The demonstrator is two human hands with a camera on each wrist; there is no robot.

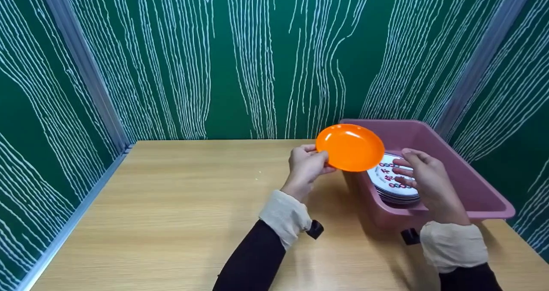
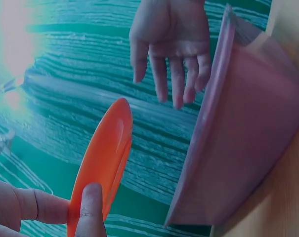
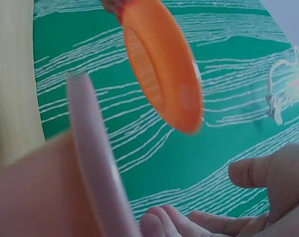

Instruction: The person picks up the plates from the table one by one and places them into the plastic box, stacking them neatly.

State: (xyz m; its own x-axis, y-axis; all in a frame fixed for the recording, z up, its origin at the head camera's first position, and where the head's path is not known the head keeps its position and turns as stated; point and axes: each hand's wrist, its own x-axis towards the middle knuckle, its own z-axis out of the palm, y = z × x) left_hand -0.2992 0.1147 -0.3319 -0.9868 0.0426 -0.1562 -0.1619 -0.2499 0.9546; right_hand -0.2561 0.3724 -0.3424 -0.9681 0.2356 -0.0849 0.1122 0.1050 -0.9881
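Note:
An orange plate (image 1: pixel 351 148) is pinched at its left edge by my left hand (image 1: pixel 305 167), thumb on top. It is held up in the air, tilted, by the near left corner of a pink basin (image 1: pixel 484 192). My right hand (image 1: pixel 433 184) is over the basin, fingers spread and extended, apart from the plate. Beneath that hand, a stack of white plates (image 1: pixel 388 177) with red and blue markings lies in the basin, partly hidden by the fingers. In the left wrist view, the orange plate (image 2: pixel 102 153) appears edge-on between thumb and fingers.
The basin stands at the right of a wooden table (image 1: pixel 171 205). Green panels (image 1: pixel 218 59) with wavy white lines rise behind and at both sides, joined by grey posts (image 1: pixel 85 55). A dark wrist camera (image 1: pixel 315 229) is on the left cuff.

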